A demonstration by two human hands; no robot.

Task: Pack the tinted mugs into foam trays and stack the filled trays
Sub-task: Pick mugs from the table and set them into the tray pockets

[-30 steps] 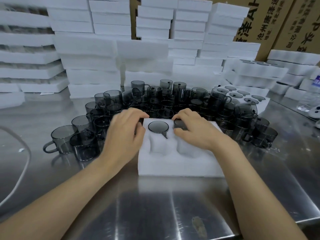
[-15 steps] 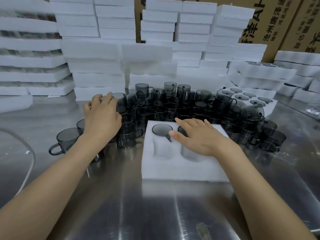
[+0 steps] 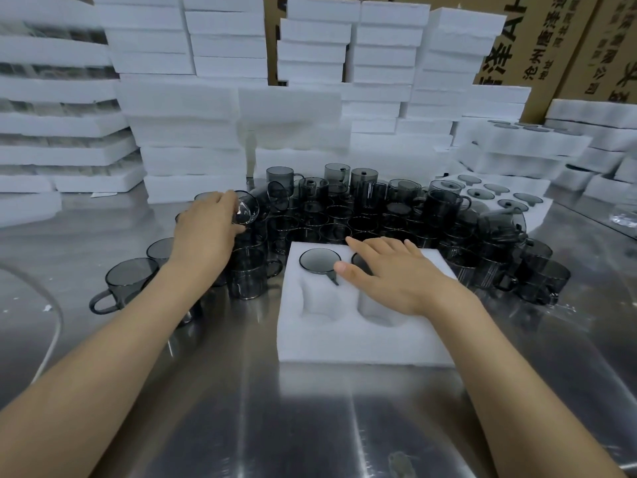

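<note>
A white foam tray point(image 3: 362, 343) lies on the steel table in front of me. One smoky grey mug point(image 3: 319, 261) sits in its far left pocket, and a second mug is mostly hidden under my right hand point(image 3: 389, 274), which rests flat on the tray with straight fingers. The two near pockets hold nothing. My left hand point(image 3: 206, 232) grips a tilted grey mug point(image 3: 246, 210) lifted out of the crowd of loose mugs point(image 3: 362, 215) behind the tray.
Tall stacks of white foam trays point(image 3: 193, 132) line the back and left. A filled tray point(image 3: 496, 198) sits at the right rear, with cardboard boxes point(image 3: 537, 39) behind. More mugs point(image 3: 129, 281) stand left of the tray. The near table is bare steel.
My left hand left the tray, reached to the loose mugs on the left and picked one up, tilting it. My right hand flattened and stayed on the tray.
</note>
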